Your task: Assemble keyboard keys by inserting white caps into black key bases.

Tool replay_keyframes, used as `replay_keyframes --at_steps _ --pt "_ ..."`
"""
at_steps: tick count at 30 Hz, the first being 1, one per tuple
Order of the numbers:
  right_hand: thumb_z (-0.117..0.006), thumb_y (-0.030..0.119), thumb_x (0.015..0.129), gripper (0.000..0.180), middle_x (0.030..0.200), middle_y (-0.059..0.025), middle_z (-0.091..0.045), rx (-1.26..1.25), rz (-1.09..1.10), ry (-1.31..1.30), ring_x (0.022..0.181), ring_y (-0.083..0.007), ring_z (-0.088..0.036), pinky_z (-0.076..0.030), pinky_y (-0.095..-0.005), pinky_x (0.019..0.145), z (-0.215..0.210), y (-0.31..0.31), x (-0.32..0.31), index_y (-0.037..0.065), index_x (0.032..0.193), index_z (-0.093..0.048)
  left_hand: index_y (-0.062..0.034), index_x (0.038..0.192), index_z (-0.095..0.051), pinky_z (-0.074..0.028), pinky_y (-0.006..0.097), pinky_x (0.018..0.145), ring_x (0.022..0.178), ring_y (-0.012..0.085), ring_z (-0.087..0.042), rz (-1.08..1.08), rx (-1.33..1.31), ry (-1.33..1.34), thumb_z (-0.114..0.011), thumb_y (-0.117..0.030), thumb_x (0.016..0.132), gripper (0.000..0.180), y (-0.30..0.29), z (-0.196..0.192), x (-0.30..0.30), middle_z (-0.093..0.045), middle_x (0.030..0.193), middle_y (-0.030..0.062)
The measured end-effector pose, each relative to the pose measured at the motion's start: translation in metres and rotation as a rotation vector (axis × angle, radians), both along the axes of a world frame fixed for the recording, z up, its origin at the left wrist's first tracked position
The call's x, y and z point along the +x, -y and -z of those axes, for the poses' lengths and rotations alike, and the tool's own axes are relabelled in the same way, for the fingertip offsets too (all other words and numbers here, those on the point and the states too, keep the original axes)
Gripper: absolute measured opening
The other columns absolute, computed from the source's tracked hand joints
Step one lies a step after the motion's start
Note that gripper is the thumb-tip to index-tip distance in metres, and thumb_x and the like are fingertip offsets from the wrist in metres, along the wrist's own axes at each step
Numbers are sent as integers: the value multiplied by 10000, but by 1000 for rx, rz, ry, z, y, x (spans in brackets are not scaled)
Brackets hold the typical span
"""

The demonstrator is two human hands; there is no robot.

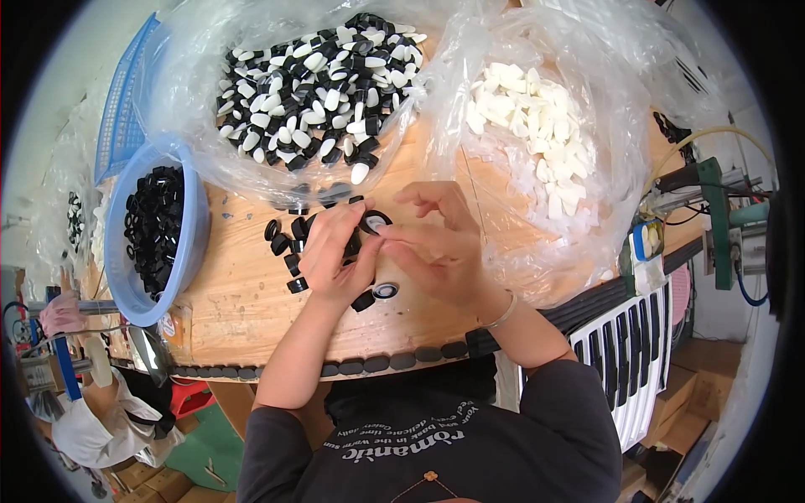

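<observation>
At far left a blue basin (194,220) of black rings sits on your wooden worktop (243,302), its rim hanging past the near edge, with a blue mesh basket (126,109) behind it. To its right, a clear bag (193,126) lies open, heaped with black-and-white caps (314,84), its mouth spilling toward you.

A loose scatter of black caps (285,243) lies on the bare wood just left of your left hand (335,256). That hand is curled shut around a small clutch of black pieces, its fingertips pinching a black ring with a white centre (375,221). Your right hand (436,247) meets it from the other side, thumb and forefinger narrowed onto the same ring, the other fingers lifted and fanned above. One finished ring (385,291) lies flat on the wood directly beneath both hands, near the worktop's edge, which is lined with dark pads (377,363).

Open wood runs left of your hands toward the basin; ahead, the bags close in. At right a second clear bag (604,168) of white plugs (537,142) crowds your right wrist, and beyond it stands a green-and-metal fixture (717,218).
</observation>
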State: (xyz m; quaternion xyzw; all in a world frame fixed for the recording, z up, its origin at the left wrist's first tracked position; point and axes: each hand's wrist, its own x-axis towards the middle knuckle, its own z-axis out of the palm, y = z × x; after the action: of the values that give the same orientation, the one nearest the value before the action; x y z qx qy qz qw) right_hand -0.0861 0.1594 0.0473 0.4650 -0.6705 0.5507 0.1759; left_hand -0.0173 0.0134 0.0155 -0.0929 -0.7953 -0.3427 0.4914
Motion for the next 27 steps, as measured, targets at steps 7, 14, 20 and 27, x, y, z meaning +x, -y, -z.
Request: replay_keyframes --at_steps 7,14,20,27 --pt "-647 4 857 188 1060 -110 -654 -134 -516 1121 951 -139 -620 -516 -281 834 10 -2 -5 -41 1040 -653 60 1011 -645 -514 364 762 851 309 -620 -16 -114 -24 -735 60 638 384 -1 -3 -3 -669 933 154" --pt "-661 23 856 214 952 -88 -674 -100 -455 1133 841 -106 -639 -539 -241 761 19 0 -5 -53 1056 -650 51 1006 -661 -517 373 755 848 304 -617 24 -88 15 -756 30 643 375 -2 1 -3 -662 921 147" --pt "-645 -15 854 50 902 -53 -666 -132 -520 1236 851 -94 -628 -511 -232 791 18 -3 -5 -9 900 -625 52 1064 -629 -507 381 748 851 320 -615 67 -157 -2 -718 67 668 406 -3 3 -2 -674 955 164" --pt "-630 2 868 5 857 -32 -665 -125 -569 1225 819 -62 -610 -490 -209 745 29 0 -15 4 866 -634 78 1018 -640 -523 373 694 805 323 -612 66 -245 -16 -744 59 650 383 -3 2 -6 -659 911 166"
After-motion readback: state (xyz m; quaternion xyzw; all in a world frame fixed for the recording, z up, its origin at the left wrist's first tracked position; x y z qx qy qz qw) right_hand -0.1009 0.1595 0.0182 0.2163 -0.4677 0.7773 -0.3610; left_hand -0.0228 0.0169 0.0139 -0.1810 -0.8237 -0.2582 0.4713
